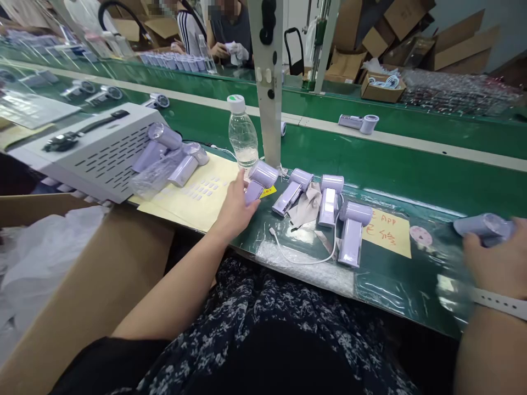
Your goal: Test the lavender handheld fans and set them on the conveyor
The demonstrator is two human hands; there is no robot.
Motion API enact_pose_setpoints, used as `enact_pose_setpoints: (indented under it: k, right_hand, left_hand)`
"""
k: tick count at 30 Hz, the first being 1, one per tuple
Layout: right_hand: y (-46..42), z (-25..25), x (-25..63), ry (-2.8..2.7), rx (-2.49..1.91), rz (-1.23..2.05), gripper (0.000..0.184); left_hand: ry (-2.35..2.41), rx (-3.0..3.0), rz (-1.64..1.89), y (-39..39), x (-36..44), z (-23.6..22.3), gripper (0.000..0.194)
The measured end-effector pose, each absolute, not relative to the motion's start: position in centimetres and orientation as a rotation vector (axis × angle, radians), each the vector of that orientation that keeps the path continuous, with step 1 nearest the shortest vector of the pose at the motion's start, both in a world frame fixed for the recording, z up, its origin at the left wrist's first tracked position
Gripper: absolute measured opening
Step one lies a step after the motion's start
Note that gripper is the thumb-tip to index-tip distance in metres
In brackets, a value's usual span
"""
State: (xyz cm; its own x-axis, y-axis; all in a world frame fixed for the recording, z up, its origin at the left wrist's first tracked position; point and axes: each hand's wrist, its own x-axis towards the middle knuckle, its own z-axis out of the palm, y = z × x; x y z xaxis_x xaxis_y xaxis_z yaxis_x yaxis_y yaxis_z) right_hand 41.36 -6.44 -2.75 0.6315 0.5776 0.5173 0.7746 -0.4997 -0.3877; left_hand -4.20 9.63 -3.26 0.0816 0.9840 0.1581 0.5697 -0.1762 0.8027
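A long green bench (395, 164) runs across, an open cardboard box (102, 296) beside its near edge at left and a grey vented case (94, 145) on top. Right of the case lies a yellow sheet (197, 216). The left hand (233, 211) is half closed, its fingers and thumb about a lilac device (264, 174) near the clear bottle (242, 134) — the right hand (492, 269), blurred, curls round a second lilac device (477, 225) at far right. Between the hands lie three more lilac devices (352, 236), a white cable (302, 262) among them — small pale pieces (201, 191) dot the sheet
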Motion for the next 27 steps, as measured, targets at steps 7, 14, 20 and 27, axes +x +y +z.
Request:
enact_pose_setpoints:
  k: [7,14,20,27]
  right_hand:
    - [0.0,-3.2,28.7,-1.496,-1.879,0.562,0.057]
    - [-1.2,1.6,21.1,-1.527,-1.449,0.528,0.061]
    - [1.1,-0.3,14.6,-1.576,-1.477,0.835,0.041]
    - [0.7,-3.3,10.4,-1.804,-1.624,0.999,0.008]
  left_hand:
    - [0.742,0.932,0.915,4.8,-1.4,-1.5,0.055]
    - [0.495,0.805,0.758,1.3,0.6,-2.4,0.075]
    - [0.669,0.797,1.165,2.7,-3.0,-1.0,0.068]
    - [0.807,0.865,1.377,3.0,-5.9,1.3,0.077]
